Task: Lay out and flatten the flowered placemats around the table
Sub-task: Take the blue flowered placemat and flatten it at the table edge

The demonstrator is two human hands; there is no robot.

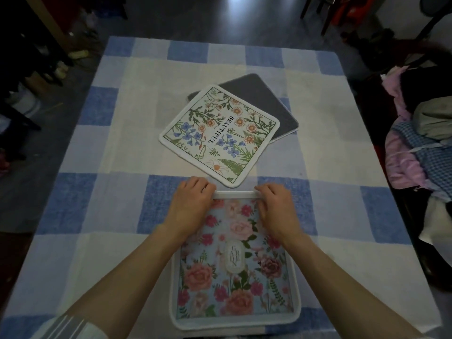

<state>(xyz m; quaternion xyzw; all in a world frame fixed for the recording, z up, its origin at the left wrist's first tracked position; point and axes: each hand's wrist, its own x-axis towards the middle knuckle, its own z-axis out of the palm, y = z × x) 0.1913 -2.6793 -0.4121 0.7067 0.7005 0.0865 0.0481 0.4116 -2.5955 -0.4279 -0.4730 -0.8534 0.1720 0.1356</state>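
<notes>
rose placemat (234,272): print up, flat on the blue-checked counter (97,133), at its near edge.
left hand (193,199): grip curled over the rose placemat's far left corner.
right hand (274,204): grip clamped on the white far border, fingers curled.
wildflower placemat (220,135): mid-counter, skewed, its far part lying over a grey mat (264,101).
clothes pile (420,133): right of the counter.

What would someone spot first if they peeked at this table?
Probably the rose placemat marked GARDEN at the near edge, with the left hand and right hand gripping its far edge. Next, the daisy placemat marked BEAUTIFUL sits crooked in the middle, lying on top of a grey mat, all on a blue-and-white checked tablecloth.
</notes>
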